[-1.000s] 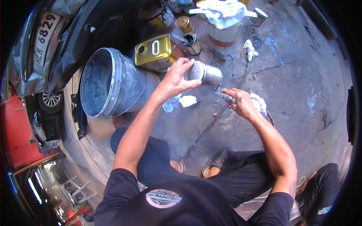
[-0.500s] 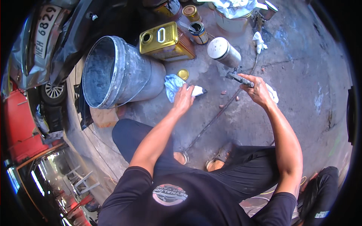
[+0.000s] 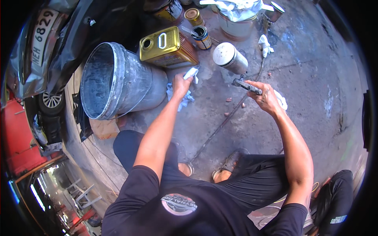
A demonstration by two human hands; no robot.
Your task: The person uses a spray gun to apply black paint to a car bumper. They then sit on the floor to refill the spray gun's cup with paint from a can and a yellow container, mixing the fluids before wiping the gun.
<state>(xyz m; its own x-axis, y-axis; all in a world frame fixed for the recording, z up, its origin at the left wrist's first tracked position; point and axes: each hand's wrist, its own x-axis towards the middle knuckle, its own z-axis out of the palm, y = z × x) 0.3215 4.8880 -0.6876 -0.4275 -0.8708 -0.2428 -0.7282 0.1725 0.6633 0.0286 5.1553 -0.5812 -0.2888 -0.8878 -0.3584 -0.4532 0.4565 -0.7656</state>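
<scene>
My right hand (image 3: 264, 98) is closed around the handle of a paint spray gun (image 3: 249, 86). The gun's cup (image 3: 230, 58), pale with a white lid, sits at its far end, tilted toward the left. In front of my left knee, my left hand (image 3: 181, 85) is closed on a crumpled white cloth (image 3: 191, 74) that sticks out past the fingers. A light blue cloth (image 3: 184, 101) lies on the floor just under that hand, partly covered by it. Behind my right hand, another white cloth (image 3: 280, 101) shows in part.
A large grey bucket (image 3: 153, 84) lies on its side at left, its mouth facing left. Beyond stand a gold rectangular can (image 3: 167, 49), an open dark tin (image 3: 201, 37) and a cloth-topped white bucket (image 3: 236, 29). A hose (image 3: 220, 128) crosses the floor. A damaged car (image 3: 59, 51) is far left.
My left hand has moved up and left with the white cloth, over the spot where a small gold lid lay in view. My right hand still holds the spray gun in nearly the same place.
</scene>
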